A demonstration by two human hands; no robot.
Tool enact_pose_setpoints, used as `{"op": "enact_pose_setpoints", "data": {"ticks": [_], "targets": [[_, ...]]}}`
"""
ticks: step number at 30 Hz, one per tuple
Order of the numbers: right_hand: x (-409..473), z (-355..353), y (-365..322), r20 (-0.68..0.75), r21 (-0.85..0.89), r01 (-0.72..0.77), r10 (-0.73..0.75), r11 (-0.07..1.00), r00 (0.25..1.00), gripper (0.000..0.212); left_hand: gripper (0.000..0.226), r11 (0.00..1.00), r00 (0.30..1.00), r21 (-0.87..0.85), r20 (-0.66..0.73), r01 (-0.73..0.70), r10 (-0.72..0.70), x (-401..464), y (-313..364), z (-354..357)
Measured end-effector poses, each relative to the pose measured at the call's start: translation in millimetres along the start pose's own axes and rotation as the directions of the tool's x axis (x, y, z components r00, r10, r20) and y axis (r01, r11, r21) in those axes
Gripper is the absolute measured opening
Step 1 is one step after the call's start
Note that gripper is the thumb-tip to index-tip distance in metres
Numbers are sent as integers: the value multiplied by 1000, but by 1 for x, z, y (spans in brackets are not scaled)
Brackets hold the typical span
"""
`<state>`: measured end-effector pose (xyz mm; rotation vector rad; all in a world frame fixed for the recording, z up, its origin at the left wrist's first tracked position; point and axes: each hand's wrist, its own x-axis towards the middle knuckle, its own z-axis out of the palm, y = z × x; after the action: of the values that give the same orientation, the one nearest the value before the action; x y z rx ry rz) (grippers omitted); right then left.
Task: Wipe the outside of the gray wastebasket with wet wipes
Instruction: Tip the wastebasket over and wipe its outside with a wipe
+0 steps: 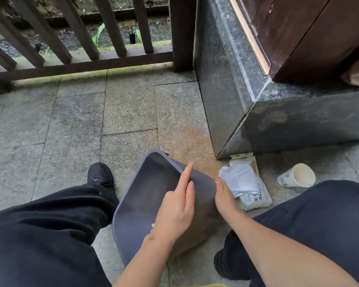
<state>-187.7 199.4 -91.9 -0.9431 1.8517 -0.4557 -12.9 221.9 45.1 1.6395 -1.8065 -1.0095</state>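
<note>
The gray wastebasket stands tilted on the stone floor between my knees, its open mouth facing me. My left hand grips its far right rim, index finger stretched along the edge; a small white scrap shows under the palm. My right hand lies flat beside the basket's right outer wall with its fingers together. Its fingertips reach the edge of a white wet wipe that sticks out of the wipes pack on the floor. I see nothing held in the right hand.
A dark stone plinth and a wooden door frame rise to the right. A paper cup lies on its side by the pack. A dark wooden railing closes the far side. My black shoe rests left of the basket.
</note>
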Motion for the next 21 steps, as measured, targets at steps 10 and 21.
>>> {"op": "enact_pose_setpoints", "data": {"ticks": [10, 21], "targets": [[-52, 16, 17, -49, 424, -365, 424, 829, 905, 25, 43, 992, 971, -46, -206, 114, -121, -36, -9, -9], [-73, 23, -32, -149, 421, -210, 296, 882, 943, 24, 31, 953, 849, -156, -432, 261, -304, -55, -18, -26]]}}
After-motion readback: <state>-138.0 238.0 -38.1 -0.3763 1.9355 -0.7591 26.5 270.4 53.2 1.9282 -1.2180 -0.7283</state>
